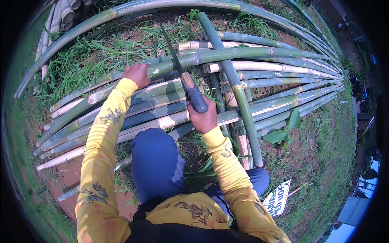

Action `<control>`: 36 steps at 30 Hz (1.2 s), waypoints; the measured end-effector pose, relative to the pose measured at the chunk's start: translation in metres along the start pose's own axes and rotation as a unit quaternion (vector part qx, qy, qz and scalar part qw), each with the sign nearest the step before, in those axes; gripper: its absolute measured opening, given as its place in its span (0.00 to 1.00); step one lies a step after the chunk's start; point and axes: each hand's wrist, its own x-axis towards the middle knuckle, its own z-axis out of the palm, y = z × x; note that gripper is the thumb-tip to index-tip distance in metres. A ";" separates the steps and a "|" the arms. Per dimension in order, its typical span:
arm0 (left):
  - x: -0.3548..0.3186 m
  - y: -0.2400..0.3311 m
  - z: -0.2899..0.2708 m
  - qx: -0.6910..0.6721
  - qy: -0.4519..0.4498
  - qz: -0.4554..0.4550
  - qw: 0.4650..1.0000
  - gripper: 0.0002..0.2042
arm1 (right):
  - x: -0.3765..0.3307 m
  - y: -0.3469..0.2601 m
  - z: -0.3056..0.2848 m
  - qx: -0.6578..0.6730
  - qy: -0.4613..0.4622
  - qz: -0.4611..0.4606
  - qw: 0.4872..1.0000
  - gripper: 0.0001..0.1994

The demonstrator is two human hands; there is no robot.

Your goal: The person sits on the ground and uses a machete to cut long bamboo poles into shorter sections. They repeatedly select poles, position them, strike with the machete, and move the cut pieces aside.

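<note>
A long green bamboo pole (251, 52) runs from the middle off to the right, on top of other poles. My left hand (137, 75) is closed around its near left end. In my right hand (203, 117) is a handsaw (197, 99), gripped by its dark handle. The saw's blade crosses the green pole a little right of my left hand, its tip pointing up and away. How deep the teeth sit in the bamboo, I cannot tell. Under the pole, a shorter green bamboo piece (242, 103) lies crosswise.
Cut bamboo poles (158, 101) lie side by side in front of my knee (156, 162). Long bent poles (162, 7) arch along the far side, with more at the far left. Grass, bare soil and a white lettered sign (277, 199) are around me.
</note>
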 end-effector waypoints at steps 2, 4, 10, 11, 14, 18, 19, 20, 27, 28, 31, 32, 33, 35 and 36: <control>0.000 -0.007 0.004 0.002 0.025 -0.002 1.000 0.21 | 0.019 -0.003 0.015 -0.017 -0.021 -0.026 0.999 0.06; -0.007 -0.012 0.007 -0.004 -0.022 -0.006 1.000 0.28 | -0.027 -0.003 0.007 0.022 -0.014 0.006 1.000 0.06; -0.008 -0.023 0.007 0.001 -0.004 -0.001 1.000 0.28 | -0.159 -0.040 -0.061 -0.047 -0.050 0.085 0.994 0.19; -0.011 -0.024 0.007 -0.002 -0.022 -0.011 1.000 0.30 | -0.147 -0.035 -0.056 -0.053 -0.051 0.077 0.994 0.18; -0.002 -0.009 0.008 0.000 0.006 0.016 1.000 0.31 | -0.017 -0.008 -0.002 -0.024 -0.004 -0.003 1.000 0.04; 0.005 -0.021 0.009 -0.004 0.020 -0.002 1.000 0.31 | 0.001 -0.007 0.017 -0.011 0.006 -0.032 0.999 0.05; 0.004 -0.028 0.013 -0.005 0.008 -0.007 1.000 0.32 | -0.032 0.002 0.007 0.004 -0.014 0.008 1.000 0.05; 0.004 -0.033 0.015 -0.005 0.006 -0.015 1.000 0.32 | -0.072 -0.002 -0.005 0.005 -0.001 0.015 1.000 0.10; -0.004 -0.033 0.024 -0.022 0.012 -0.002 1.000 0.29 | -0.109 -0.021 -0.033 -0.042 -0.042 0.059 0.996 0.17; -0.001 -0.027 0.023 -0.023 0.022 0.002 0.999 0.29 | -0.060 -0.009 -0.016 -0.034 -0.033 0.027 0.999 0.10; 0.008 -0.015 0.021 -0.016 0.020 -0.007 1.000 0.29 | 0.022 -0.016 0.016 -0.048 -0.009 0.007 0.999 0.05; 0.006 -0.020 0.021 -0.020 0.025 -0.010 0.999 0.29 | 0.020 -0.022 0.017 -0.051 -0.014 -0.003 0.999 0.05; 0.000 -0.023 0.024 -0.029 0.022 -0.010 0.999 0.29 | 0.012 -0.023 0.018 -0.058 -0.020 -0.005 0.998 0.05; -0.005 -0.035 0.027 -0.027 0.034 -0.023 0.999 0.30 | -0.066 -0.006 -0.005 -0.020 -0.031 0.015 0.999 0.14; -0.011 -0.033 0.031 -0.033 0.012 -0.033 0.999 0.30 | -0.108 -0.006 -0.026 -0.039 -0.044 0.060 0.996 0.19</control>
